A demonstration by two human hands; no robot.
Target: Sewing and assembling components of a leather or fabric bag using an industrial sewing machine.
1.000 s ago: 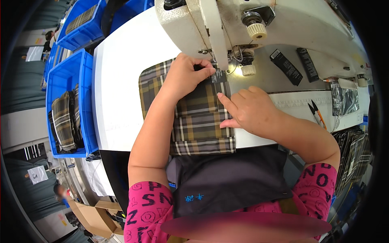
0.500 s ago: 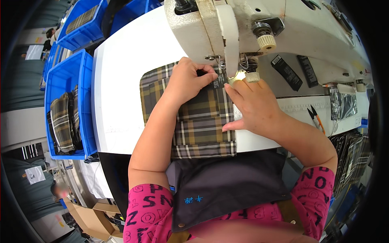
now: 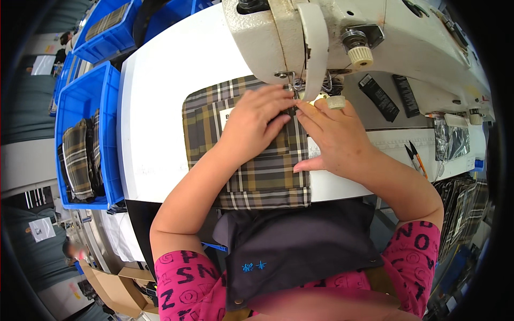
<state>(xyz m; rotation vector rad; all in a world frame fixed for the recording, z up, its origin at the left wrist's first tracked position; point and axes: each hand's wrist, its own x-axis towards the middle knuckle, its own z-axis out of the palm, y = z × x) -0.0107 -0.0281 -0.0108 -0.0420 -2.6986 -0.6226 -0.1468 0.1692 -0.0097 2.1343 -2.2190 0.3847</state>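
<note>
Plaid fabric piece (image 3: 251, 171) lies flat on the white desk (image 3: 155, 107), its far edge under the sewing machine (image 3: 321, 37) needle. Left hand (image 3: 257, 115) presses it, fingers spread flat. Right hand (image 3: 334, 136) pins its right edge, fingers extended. Blue bin (image 3: 107, 134) stands left.

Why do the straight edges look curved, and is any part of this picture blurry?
Head view: the fisheye lens bows the white table edge and blue plastic bins toward a dark rim; the brown plaid fabric and both hands look sharp, lit evenly, while the pink sleeves at the bottom are smeared.
</note>
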